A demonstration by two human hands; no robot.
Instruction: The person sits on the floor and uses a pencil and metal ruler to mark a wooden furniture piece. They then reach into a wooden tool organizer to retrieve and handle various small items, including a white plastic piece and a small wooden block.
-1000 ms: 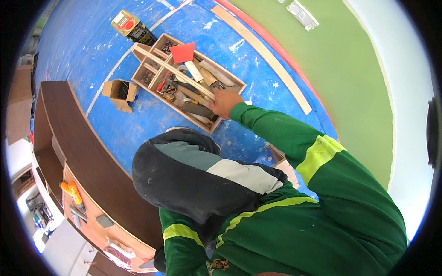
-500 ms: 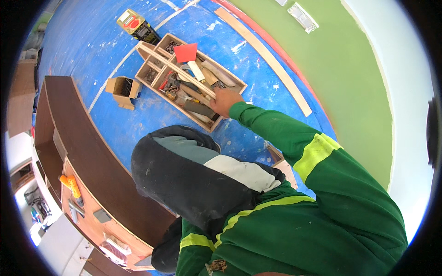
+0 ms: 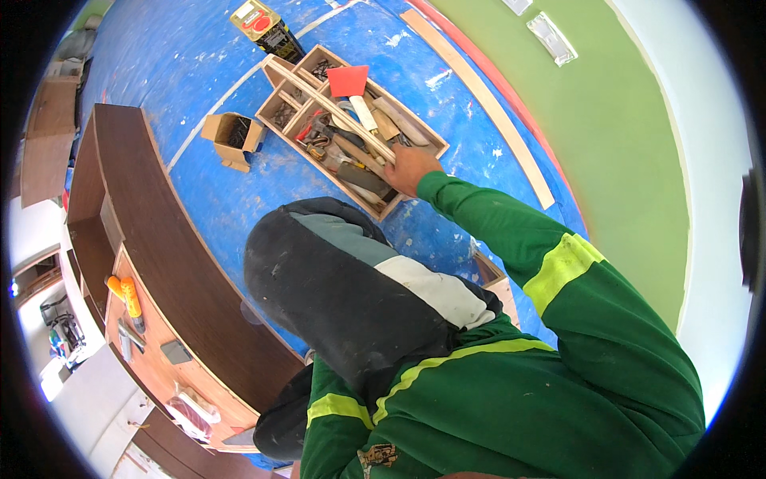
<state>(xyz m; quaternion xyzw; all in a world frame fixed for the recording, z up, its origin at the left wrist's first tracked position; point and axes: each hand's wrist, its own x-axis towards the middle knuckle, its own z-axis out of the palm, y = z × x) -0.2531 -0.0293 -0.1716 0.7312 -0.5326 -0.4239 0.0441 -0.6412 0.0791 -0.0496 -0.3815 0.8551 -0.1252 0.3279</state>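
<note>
My right hand (image 3: 411, 170), in a green sleeve, closes around the near end of a long wooden bar handle (image 3: 335, 110). The handle spans an open wooden toolbox (image 3: 433, 158) on the floor; my fingertips are partly hidden. Hand tools and small hardware fill its compartments, among them a red flat piece (image 3: 349, 81) lying above a cream handle, a hammer-like tool and a grey block (image 3: 363, 179). My left sleeve (image 3: 339, 405) shows at the bottom, but my left hand is out of sight. My bent knee (image 3: 319, 271) in dark trousers is beside the toolbox.
An open cardboard box (image 3: 232, 140) and a metal can (image 3: 267, 30) stand on blue floor sheeting (image 3: 191, 88). A wooden strip (image 3: 487, 104) lies along the green wall (image 3: 606, 120). To the left is a brown cabinet (image 3: 179, 231) with a yellow drill (image 3: 128, 299) on a panel.
The whole view has shifted slightly, moving the toolbox right and up in the picture. My right hand stays at the same end of its handle.
</note>
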